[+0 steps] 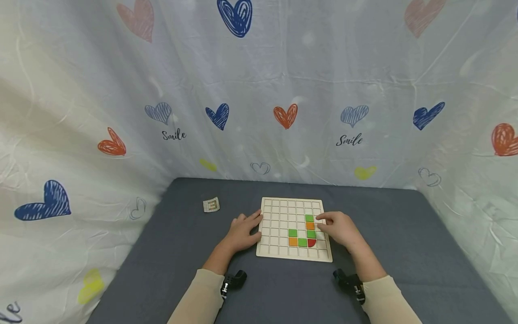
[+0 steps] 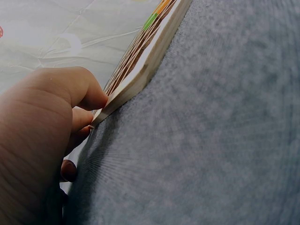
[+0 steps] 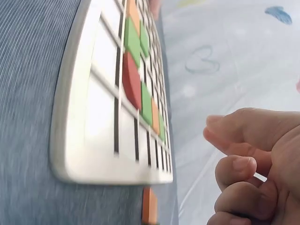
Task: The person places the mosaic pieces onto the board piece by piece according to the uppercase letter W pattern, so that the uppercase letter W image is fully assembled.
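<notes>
A pale wooden grid board (image 1: 275, 249) lies on the table with several coloured tiles in its cells. Among them are green tiles (image 1: 302, 242), orange tiles (image 1: 310, 226) and a red tile (image 1: 311, 243) with a rounded side. My left hand (image 1: 240, 234) rests by the board's left edge, its thumb and fingertips touching the rim. Over the right edge hovers my right hand (image 1: 340, 228), thumb and index fingertip apart. Nothing shows between these fingers in the right wrist view. There, a loose orange piece (image 3: 149, 206) lies just beyond the board's edge.
A small printed card (image 1: 211, 204) lies on the dark grey table (image 1: 182, 243), left of the board. A white curtain (image 1: 251, 148) with hearts hangs behind and at both sides. Dark wrist-worn devices (image 1: 235, 280) sit at the sleeves.
</notes>
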The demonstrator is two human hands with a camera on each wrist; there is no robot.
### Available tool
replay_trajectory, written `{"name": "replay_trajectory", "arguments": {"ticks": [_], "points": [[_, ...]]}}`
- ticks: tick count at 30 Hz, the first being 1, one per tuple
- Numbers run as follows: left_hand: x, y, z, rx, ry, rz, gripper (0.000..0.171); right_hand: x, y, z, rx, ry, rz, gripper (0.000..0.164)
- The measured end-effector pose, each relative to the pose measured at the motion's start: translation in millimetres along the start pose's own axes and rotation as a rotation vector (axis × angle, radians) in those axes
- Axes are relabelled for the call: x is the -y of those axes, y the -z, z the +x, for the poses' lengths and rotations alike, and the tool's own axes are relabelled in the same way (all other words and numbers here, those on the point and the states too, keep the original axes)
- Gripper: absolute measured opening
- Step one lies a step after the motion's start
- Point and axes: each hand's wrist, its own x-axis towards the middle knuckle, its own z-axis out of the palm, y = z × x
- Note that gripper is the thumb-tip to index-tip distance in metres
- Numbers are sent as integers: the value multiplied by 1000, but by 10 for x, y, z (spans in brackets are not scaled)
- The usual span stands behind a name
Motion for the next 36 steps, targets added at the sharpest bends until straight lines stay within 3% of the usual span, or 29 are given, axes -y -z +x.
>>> {"name": "replay_trajectory", "arguments": {"ticks": [7, 17, 20, 36], "points": [[7, -5, 9, -2, 2, 6, 61, -178, 105, -58, -19, -39, 33, 34], [12, -8, 13, 2, -6, 12, 61, -409, 251, -91, 6, -178, -103, 36], [15, -11, 17, 1, -4, 16, 61, -470, 243, -80, 16, -206, -97, 36], [10, -12, 9, 0, 0, 7, 61, -518, 156, -56, -5, -209, -145, 34]]}}
